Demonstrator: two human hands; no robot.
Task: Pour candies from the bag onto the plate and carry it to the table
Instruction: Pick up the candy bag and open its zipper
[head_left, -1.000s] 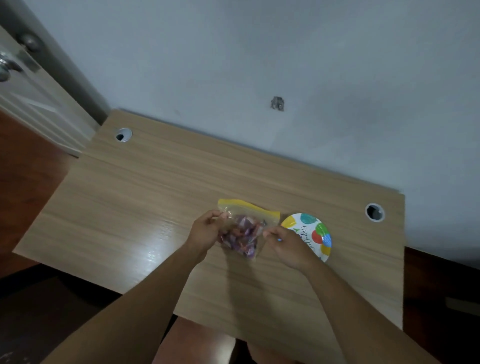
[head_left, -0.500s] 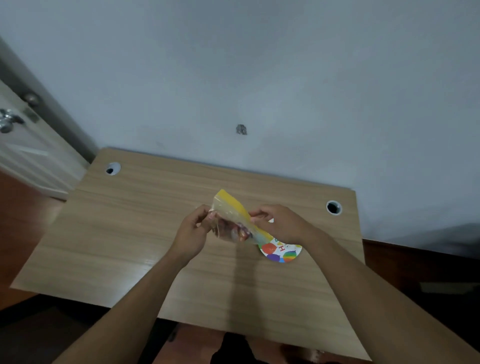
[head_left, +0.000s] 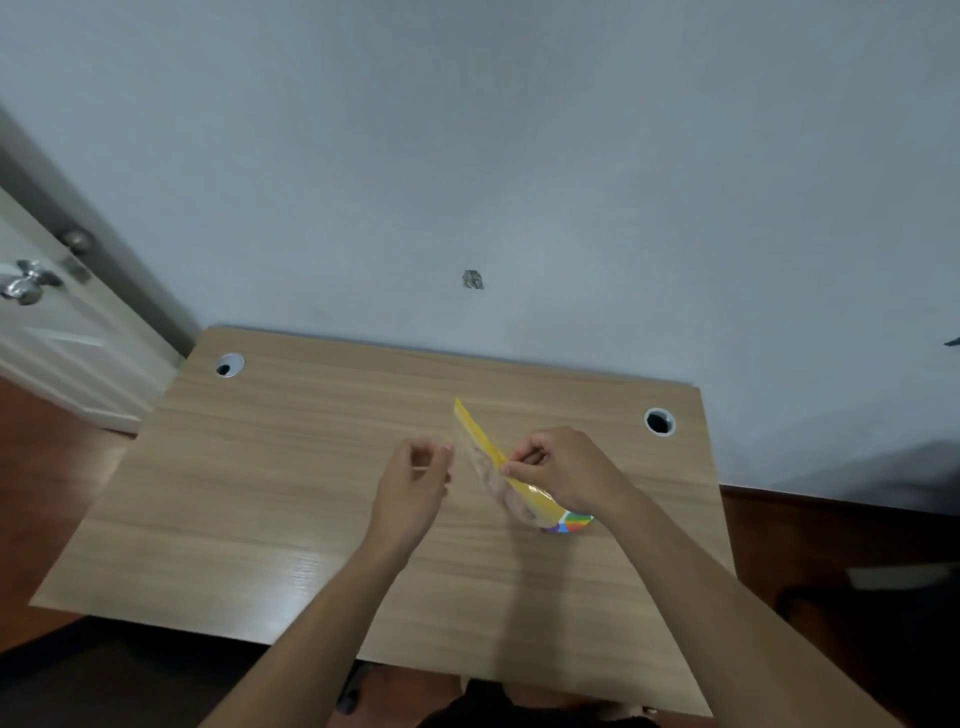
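A pale blue-grey wall (head_left: 519, 156) fills the upper half of the view, marked by one small dark chip (head_left: 472, 279). Against it a light wood-grain surface (head_left: 260, 493) is set, with a round cable hole near its far left corner (head_left: 229, 365) and another near its far right corner (head_left: 659, 421). A white door (head_left: 57, 343) with a metal knob (head_left: 23, 288) is seen at the far left, and dark reddish floor (head_left: 831, 545) is seen to the right of the surface. Two bare forearms are extended from the bottom edge over the surface. The left hand (head_left: 413, 491) is held just left of the bag, its fingers loosely curled and its thumb and forefinger tips close to the bag's clear edge; whether that grip actually pinches the film cannot be told because of blur. The right hand (head_left: 563, 473) is closed, its thumb and forefinger pressed together on the yellow top strip. The bag (head_left: 493, 467) is held above the surface, tilted so that its yellow strip runs from upper left down to lower right; blurred candies (head_left: 506, 496) are visible through the clear part. The plate (head_left: 571, 522) lies on the surface beneath the bag and the right wrist, with only a colourful sliver of its rim shown.
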